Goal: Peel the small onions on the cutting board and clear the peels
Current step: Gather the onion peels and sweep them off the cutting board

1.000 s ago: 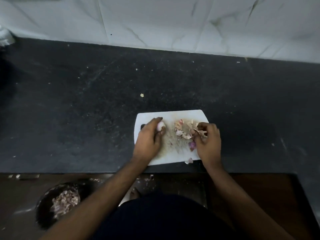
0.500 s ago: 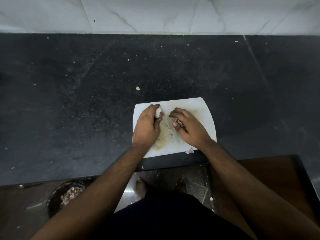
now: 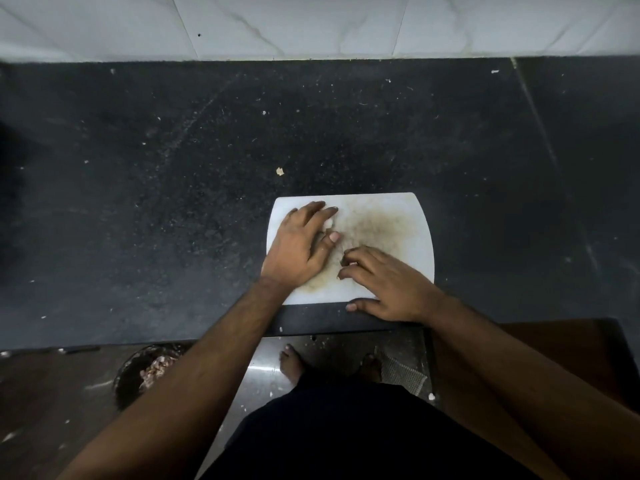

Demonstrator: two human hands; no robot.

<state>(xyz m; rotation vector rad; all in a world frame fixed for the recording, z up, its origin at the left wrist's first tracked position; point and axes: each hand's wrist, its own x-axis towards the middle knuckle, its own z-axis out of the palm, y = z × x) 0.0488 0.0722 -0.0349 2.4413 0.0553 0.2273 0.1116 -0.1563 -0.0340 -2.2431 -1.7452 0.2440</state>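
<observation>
I see 2 bare hands on 1 white cutting board (image 3: 398, 216), which sits at the near edge of a dark counter (image 3: 138, 202). My left hand (image 3: 298, 244) lies palm-down on the board's left part, fingers curled over 1 small peeled onion (image 3: 329, 223); only a pale bit of it shows between fingertip & thumb, so the hand is closed on that onion. My right hand (image 3: 388, 285) is just right of & nearer me than the left, at the board's near edge, fingers bent down onto the board, thumb stretched along the counter edge. Can't tell if it grips anything or covers peels; whatever is under the fingers is hidden.

Between the 2 hands & beyond them the board shows 1 brown stained patch, w/ no loose pieces that I can make out. Past the left hand, off the board, 1 pale scrap (image 3: 280, 171) lies on the counter, well apart from the grip. Smaller specks dot the counter; too small to count.

Below the counter edge, left of my left forearm, 1 dark bin (image 3: 128, 375) on the floor holds a heap of pinkish peels (image 3: 157, 368). 2 bare feet show on the floor; 1 foot (image 3: 291, 365) is clear, the other mostly hidden.
</observation>
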